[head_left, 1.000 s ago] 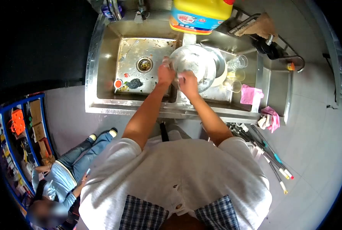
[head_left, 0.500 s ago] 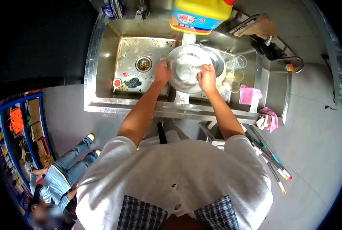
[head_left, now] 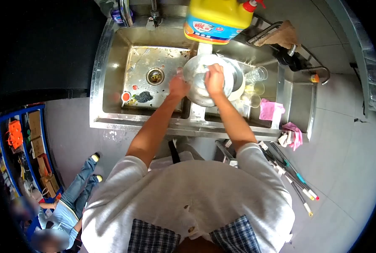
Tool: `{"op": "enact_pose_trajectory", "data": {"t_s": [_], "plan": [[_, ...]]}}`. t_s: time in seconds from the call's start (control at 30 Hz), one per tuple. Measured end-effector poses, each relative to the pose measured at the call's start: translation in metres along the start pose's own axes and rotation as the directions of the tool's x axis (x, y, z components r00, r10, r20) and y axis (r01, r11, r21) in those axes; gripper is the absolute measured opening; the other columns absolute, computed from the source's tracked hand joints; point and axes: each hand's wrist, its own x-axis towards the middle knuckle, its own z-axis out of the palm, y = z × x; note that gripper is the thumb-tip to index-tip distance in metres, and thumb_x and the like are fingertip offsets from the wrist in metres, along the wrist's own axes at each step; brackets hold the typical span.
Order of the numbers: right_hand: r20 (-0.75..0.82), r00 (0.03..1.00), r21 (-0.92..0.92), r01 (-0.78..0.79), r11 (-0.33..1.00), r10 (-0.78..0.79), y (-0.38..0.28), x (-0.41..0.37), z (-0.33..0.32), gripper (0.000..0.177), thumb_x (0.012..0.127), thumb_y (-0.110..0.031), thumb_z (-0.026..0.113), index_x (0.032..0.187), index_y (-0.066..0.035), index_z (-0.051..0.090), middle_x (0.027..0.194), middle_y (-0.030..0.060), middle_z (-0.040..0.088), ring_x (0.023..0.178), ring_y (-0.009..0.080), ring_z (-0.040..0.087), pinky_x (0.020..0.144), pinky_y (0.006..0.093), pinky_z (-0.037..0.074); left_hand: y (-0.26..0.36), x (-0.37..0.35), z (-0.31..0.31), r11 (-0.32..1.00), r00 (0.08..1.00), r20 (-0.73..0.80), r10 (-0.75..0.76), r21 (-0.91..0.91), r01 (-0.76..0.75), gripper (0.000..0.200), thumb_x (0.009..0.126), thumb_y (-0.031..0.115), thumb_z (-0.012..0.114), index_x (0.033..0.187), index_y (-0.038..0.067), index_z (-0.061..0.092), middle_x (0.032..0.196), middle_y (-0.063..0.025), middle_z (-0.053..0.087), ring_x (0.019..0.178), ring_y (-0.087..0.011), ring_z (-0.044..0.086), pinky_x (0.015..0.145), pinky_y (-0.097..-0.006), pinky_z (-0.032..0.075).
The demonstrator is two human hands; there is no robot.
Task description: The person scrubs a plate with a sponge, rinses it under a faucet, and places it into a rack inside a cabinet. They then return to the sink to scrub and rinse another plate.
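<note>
1. Clamping its grip on the near-left rim, our left hand (head_left: 179, 85) apparently steadies the pale dish (head_left: 197, 80).
2. Our right hand (head_left: 214, 80) reaches inside the dish, seemingly pressing; we cannot tell whether its grip encloses anything.
3. We have the dish above the sink divider (head_left: 197, 113), perhaps for support.
4. Rightward, a metal bowl (head_left: 238, 80) and glasses (head_left: 256, 88) crowd us; a yellow jug (head_left: 215, 21) blocks the far side.
5. Leftward, dark scraps (head_left: 143, 97) lie near the drain (head_left: 155, 76).

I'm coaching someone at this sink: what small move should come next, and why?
I'd probably sweep the right hand across the round dish toward its near edge: whitish patches show on its surface, and the left hand seems to steady its left edge.
</note>
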Motion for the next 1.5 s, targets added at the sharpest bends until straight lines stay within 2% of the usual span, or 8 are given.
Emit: {"op": "enact_pose_trajectory", "data": {"t_s": [0.27, 0.4, 0.5, 0.6, 0.93, 1.13, 1.3, 1.5], "plan": [[0.278, 0.959, -0.066, 0.077, 0.995, -0.055, 0.009, -0.048, -0.06, 0.025, 0.065, 0.004, 0.062, 0.089, -0.001, 0.063, 0.09, 0.0152, 0.057, 0.091, 0.0356, 0.053, 0.08, 0.0428, 0.045, 0.026, 0.008, -0.032, 0.97, 0.956, 0.192, -0.223, -0.052, 0.237, 0.068, 0.076, 0.023, 0.066, 0.133, 0.0, 0.036, 0.095, -0.027, 0.063, 0.093, -0.0425, 0.06, 0.079, -0.046, 0.049], [0.0, 0.984, 0.202, -0.173, 0.964, 0.176, 0.024, -0.016, -0.056, 0.027, 0.073, 0.003, 0.06, 0.1, -0.001, 0.061, 0.102, 0.0163, 0.06, 0.095, 0.0344, 0.057, 0.086, 0.04, 0.046, 0.001, 0.013, -0.015, 0.968, 0.976, 0.152, -0.153, -0.177, 0.18, 0.069, 0.075, 0.019, 0.067, 0.135, 0.001, 0.037, 0.101, -0.0279, 0.062, 0.095, -0.0418, 0.06, 0.082, -0.0442, 0.049], [0.244, 0.704, 0.759, -0.566, 0.32, 0.667, 0.029, 0.007, -0.058, 0.03, 0.079, 0.0, 0.054, 0.109, -0.002, 0.056, 0.098, 0.0123, 0.06, 0.09, 0.0258, 0.061, 0.076, 0.0368, 0.052, -0.044, 0.009, 0.01, 0.853, 0.939, 0.207, -0.274, -0.399, 0.336, 0.069, 0.074, 0.014, 0.067, 0.136, 0.002, 0.038, 0.105, -0.0219, 0.063, 0.091, -0.0351, 0.063, 0.08, -0.0404, 0.05], [0.685, 0.587, 0.713, -0.662, -0.231, 0.431, 0.037, 0.04, -0.041, 0.032, 0.078, -0.002, 0.049, 0.109, -0.001, 0.056, 0.091, 0.0117, 0.06, 0.084, 0.0264, 0.062, 0.065, 0.0385, 0.054, -0.009, 0.005, -0.064, 0.653, 0.859, 0.258, -0.442, -0.563, 0.506, 0.062, 0.075, 0.009, 0.066, 0.132, -0.001, 0.043, 0.103, -0.015, 0.064, 0.085, -0.0269, 0.063, 0.076, -0.0376, 0.05], [0.212, 0.972, 0.418, -0.181, 0.89, 0.098, -0.114, 0.184, 0.119, 0.044, 0.071, -0.015, 0.063, 0.113, -0.002, 0.06, 0.113, 0.0194, 0.061, 0.102, 0.032, 0.059, 0.09, 0.0374, 0.046, -0.107, -0.028, -0.162, 0.379, 0.794, 0.07, -0.603, -0.851, 0.363, 0.068, 0.072, -0.007, 0.064, 0.134, 0.006, 0.037, 0.108, -0.0123, 0.061, 0.093, -0.0243, 0.06, 0.076, -0.0357, 0.05], [0.519, 0.853, 0.013, -0.063, 0.998, 0.047, -0.129, 0.222, 0.142, 0.044, 0.07, -0.02, 0.061, 0.11, -0.002, 0.062, 0.112, 0.0257, 0.059, 0.105, 0.0402, 0.057, 0.09, 0.0427, 0.046, -0.177, 0.006, -0.141, 0.727, 0.864, -0.201, -0.461, -0.644, 0.238, 0.024, 0.071, 0.001, 0.058, 0.095, -0.004, 0.058, 0.078, -0.0118, 0.062, 0.07, -0.0234, 0.057, 0.065, -0.0377, 0.047], [0.449, 0.892, 0.074, 0.024, 0.997, -0.055, -0.117, 0.19, 0.126, 0.041, 0.073, -0.018, 0.062, 0.112, -0.004, 0.06, 0.101, 0.0265, 0.062, 0.096, 0.0391, 0.06, 0.084, 0.0438, 0.048, -0.16, 0.017, -0.129, 0.254, 0.758, 0.096, -0.646, -0.908, 0.332, 0.023, 0.072, 0.002, 0.059, 0.094, -0.002, 0.059, 0.081, -0.006, 0.061, 0.069, -0.0208, 0.056, 0.059, -0.0362, 0.044], [0.478, 0.8, 0.41, -0.568, 0.714, 0.363, -0.068, 0.077, 0.077, 0.032, 0.074, -0.011, 0.069, 0.104, -0.003, 0.062, 0.09, 0.0124, 0.066, 0.084, 0.0215, 0.063, 0.075, 0.0324, 0.05, -0.168, 0.018, -0.093, 0.11, 0.658, 0.345, -0.669, -0.829, 0.548, 0.028, 0.072, 0.004, 0.068, 0.099, 0.003, 0.059, 0.084, -0.0068, 0.06, 0.069, -0.0204, 0.055, 0.056, -0.0371, 0.043]]}}
